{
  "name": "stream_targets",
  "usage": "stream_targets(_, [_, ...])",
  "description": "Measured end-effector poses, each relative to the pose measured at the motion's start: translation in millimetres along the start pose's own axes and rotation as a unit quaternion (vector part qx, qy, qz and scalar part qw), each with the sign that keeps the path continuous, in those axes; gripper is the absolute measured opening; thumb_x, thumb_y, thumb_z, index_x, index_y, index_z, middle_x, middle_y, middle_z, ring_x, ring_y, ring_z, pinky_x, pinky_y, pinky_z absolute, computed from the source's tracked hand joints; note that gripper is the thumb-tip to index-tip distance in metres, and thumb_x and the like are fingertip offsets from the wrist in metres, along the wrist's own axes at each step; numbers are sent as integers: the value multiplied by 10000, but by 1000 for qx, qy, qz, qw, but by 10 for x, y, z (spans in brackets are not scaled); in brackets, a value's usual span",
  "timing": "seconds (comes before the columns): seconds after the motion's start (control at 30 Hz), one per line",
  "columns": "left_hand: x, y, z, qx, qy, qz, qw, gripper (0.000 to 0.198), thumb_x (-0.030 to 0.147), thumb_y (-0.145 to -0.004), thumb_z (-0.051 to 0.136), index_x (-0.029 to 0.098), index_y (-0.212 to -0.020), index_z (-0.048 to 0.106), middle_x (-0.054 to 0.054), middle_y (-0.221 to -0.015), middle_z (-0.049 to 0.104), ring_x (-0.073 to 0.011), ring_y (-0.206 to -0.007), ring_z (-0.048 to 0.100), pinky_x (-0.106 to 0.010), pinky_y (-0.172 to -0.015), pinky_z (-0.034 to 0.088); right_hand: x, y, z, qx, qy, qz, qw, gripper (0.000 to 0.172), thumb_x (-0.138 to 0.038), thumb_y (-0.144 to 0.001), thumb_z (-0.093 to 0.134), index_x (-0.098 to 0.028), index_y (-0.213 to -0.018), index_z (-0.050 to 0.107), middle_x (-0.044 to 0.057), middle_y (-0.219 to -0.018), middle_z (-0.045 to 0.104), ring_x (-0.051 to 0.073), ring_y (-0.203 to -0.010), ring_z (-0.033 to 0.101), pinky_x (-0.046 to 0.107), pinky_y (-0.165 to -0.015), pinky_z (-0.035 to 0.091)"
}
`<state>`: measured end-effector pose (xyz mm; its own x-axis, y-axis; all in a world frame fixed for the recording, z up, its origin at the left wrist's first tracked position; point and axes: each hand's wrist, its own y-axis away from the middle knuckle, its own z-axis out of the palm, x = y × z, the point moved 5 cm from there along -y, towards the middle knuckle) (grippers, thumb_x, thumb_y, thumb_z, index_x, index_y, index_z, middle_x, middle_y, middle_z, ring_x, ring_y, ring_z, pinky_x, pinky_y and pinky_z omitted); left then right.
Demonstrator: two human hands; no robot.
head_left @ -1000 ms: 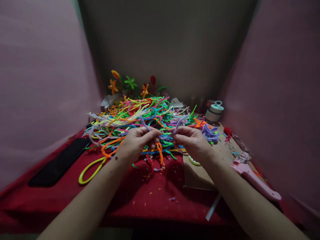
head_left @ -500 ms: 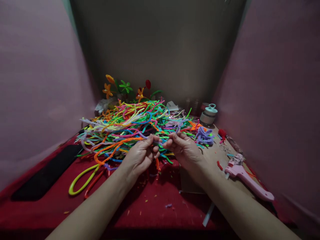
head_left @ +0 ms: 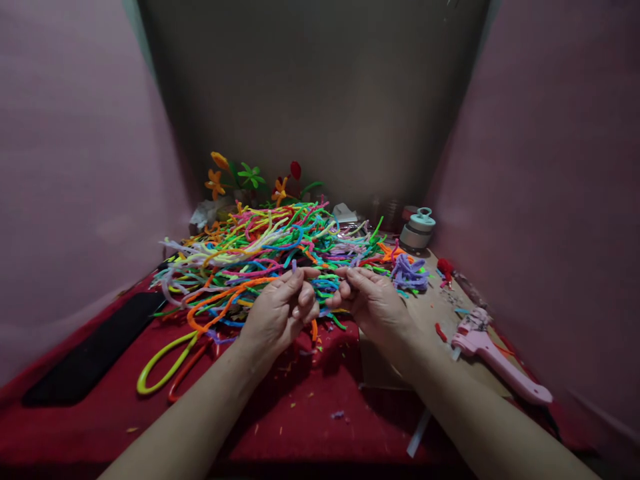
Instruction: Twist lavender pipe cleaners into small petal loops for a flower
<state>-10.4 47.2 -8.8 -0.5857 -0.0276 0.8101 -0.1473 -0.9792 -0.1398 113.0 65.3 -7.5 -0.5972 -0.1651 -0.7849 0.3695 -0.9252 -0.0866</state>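
Both hands are held close together in front of the heap of coloured pipe cleaners [head_left: 260,247]. My left hand [head_left: 283,307] is closed in a pinch, and the short end of a purple pipe cleaner [head_left: 295,266] sticks up between thumb and forefinger. A few centimetres to its right, my right hand [head_left: 373,303] makes a similar pinch, with a little purple showing at its fingertips. The fingers hide most of the held pipe cleaner. A bundle of purple pipe cleaners [head_left: 410,272] lies beyond the right hand.
A pink glue gun [head_left: 495,360] rests on the cardboard [head_left: 425,313] at right, with a lidded jar [head_left: 418,230] behind. Pipe-cleaner flowers [head_left: 253,175] stand at the back. A black flat object [head_left: 95,347] and a yellow loop [head_left: 150,370] lie left on the red cloth [head_left: 300,433].
The purple ends at the fingertips have shifted: the left one now points upward, and less purple shows above the right hand. Both hands stay in nearly the same place.
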Motion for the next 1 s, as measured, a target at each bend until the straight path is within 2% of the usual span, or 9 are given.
stream_targets(0.1, [-28, 18, 45, -11, -26, -28, 999, 191, 296, -840, 494, 132, -875, 585, 74, -435, 403, -15, -333, 217, -157, -367, 231, 11, 13, 10, 7, 4, -10, 1000, 132, -245, -711, 621, -141, -788, 596, -49, -519, 500, 80, -422, 482, 255, -471, 487])
stream_targets(0.2, [-22, 30, 100, -16, -43, -31, 998, 209, 308, -846, 479, 134, -906, 579, 73, -438, 403, -22, -338, 211, -162, -362, 221, 40, 42, 59, -8, 59, -2, 998, 125, -254, -736, 585, -134, -771, 594, -67, -463, 429, 52, -353, 343, 205, -352, 395])
stream_targets(0.33, [-36, 43, 125, -7, -53, -46, 998, 219, 319, -841, 484, 147, -938, 580, 98, -431, 322, -22, -340, 182, -170, -369, 248, 56, 77, 119, -15, 159, 1, 987, 124, -236, -766, 523, -140, -705, 574, -84, -424, 334, 50, -352, 288, 189, -344, 352])
stream_targets(0.43, [-84, 65, 128, -12, -71, -81, 994, 229, 325, -815, 528, 160, -965, 581, 117, -427, 226, -15, -349, 123, -154, -362, 213, 58, 93, 156, -31, 208, 8, 978, 139, -210, -767, 478, -155, -649, 527, -83, -432, 322, 52, -360, 280, 184, -350, 333])
stream_targets(0.5, [-106, 77, 129, -20, -92, -92, 991, 248, 314, -789, 567, 160, -981, 589, 117, -428, 213, -11, -350, 120, -147, -353, 181, 66, 101, 167, -46, 221, 14, 974, 148, -193, -761, 453, -165, -620, 489, -81, -438, 324, 52, -363, 268, 183, -350, 320])
stream_targets(0.6, [-125, 82, 98, -8, -112, -97, 989, 264, 296, -747, 615, 156, -972, 612, 96, -439, 304, -6, -345, 183, -142, -347, 176, 116, 104, 160, -74, 205, 41, 975, 137, -165, -742, 431, -173, -608, 457, -86, -439, 303, 50, -367, 244, 177, -355, 293])
stream_targets(0.73, [-137, 74, 37, 28, -95, -92, 991, 185, 292, -725, 634, 150, -844, 631, 62, -498, 418, 7, -344, 209, -135, -343, 150, 212, 94, 143, -111, 133, 87, 981, 69, -153, -726, 451, -173, -666, 480, -93, -448, 298, 45, -366, 233, 173, -365, 259])
stream_targets(1.0, [-132, 93, 4, 98, -58, -76, 991, 188, 289, -693, 671, 154, -821, 642, 107, -409, 291, 4, -317, 183, -121, -329, 173, 195, 105, 140, -101, 77, 97, 987, 145, -252, -743, 575, -162, -666, 491, -89, -448, 345, 34, -365, 251, 164, -354, 230])
